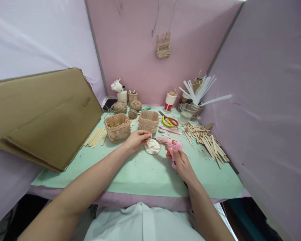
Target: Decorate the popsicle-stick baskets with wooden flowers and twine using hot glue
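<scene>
Head view: outstretched left hand (pixel 137 140) pinches small piece (pixel 151 136); right hand (pixel 182 163) grips glue gun (pixel 175 144).

You wear a pale whitish-green cloth top (pixel 120 226) with a straight vertical band (pixel 148 224) down its front; both forearms (pixel 96 180) are bare.

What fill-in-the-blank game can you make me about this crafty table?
1. The right grip holds a pink ____.
2. The cup of thin sticks is red and ____.
3. The big brown sheets on the left are made of ____.

Missing words: glue gun; white; cardboard.
</scene>
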Demonstrator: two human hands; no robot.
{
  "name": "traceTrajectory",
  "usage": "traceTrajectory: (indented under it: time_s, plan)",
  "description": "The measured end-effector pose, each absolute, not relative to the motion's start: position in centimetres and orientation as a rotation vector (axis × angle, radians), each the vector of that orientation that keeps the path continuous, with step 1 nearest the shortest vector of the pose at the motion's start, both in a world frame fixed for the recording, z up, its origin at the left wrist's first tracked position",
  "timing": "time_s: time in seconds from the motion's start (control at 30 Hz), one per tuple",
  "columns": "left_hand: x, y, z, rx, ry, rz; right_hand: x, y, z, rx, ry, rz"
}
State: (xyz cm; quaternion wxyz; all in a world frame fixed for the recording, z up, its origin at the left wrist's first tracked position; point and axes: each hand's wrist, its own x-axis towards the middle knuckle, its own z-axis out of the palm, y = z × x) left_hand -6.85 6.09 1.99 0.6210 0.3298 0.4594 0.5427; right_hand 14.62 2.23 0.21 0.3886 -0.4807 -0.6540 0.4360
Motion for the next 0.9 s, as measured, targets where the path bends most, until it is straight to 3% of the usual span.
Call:
traceTrajectory:
  time_s: [0.33, 0.67, 0.9]
  plan:
    - [-7.1, 6.2, 1.5, 0.787, 1.035, 1.220, 15.0, 2.2, 1.0, -1.250, -1.676, 1.061]
    - [-6.8, 6.0, 2.0, 0.816, 1.143, 1.256, 21.0, 5.6, -0.4, -1.697, -2.242, -0.069]
    - [-6.8, 6.2, 1.5, 0.835, 1.150, 1.245, 20.3, 4.9, 1.7, -1.699, -2.301, -0.107]
